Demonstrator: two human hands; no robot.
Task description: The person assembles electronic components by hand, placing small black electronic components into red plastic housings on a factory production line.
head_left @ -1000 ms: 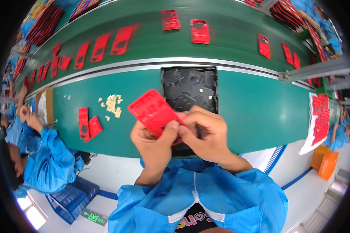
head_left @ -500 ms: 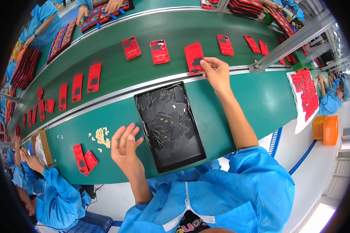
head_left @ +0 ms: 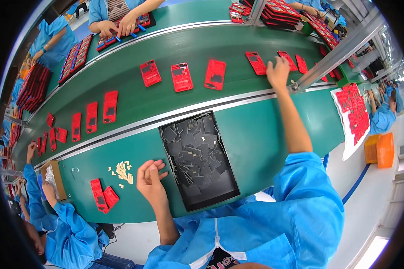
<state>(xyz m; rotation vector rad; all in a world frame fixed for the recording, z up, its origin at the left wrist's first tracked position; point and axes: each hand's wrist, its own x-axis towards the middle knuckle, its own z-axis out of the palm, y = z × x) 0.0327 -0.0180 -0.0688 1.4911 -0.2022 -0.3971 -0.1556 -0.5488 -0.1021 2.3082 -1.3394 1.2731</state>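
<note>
My right hand reaches out over the green conveyor belt with fingers extended and nothing visible in them. It is at the edge of a red phone-sized housing, with another red housing just to its left. Whether the fingertips touch either is unclear. My left hand hovers palm-up left of the black tray, its fingers loosely curled, apparently holding nothing. Many thin black rectangular sheets lie jumbled in that tray. A red housing with a dark sheet on it lies on the belt beyond the tray.
Several more red housings lie along the belt. Left of my left hand are small cream pieces and two stacked red parts. A metal post slants up at the right. Red parts on white sheeting lie far right; co-workers sit around.
My right hand has left the red housing it was touching and moved right along the belt. My left hand's fingers have curled in more. Seen from the shifted head view, the tray sits lower.
</note>
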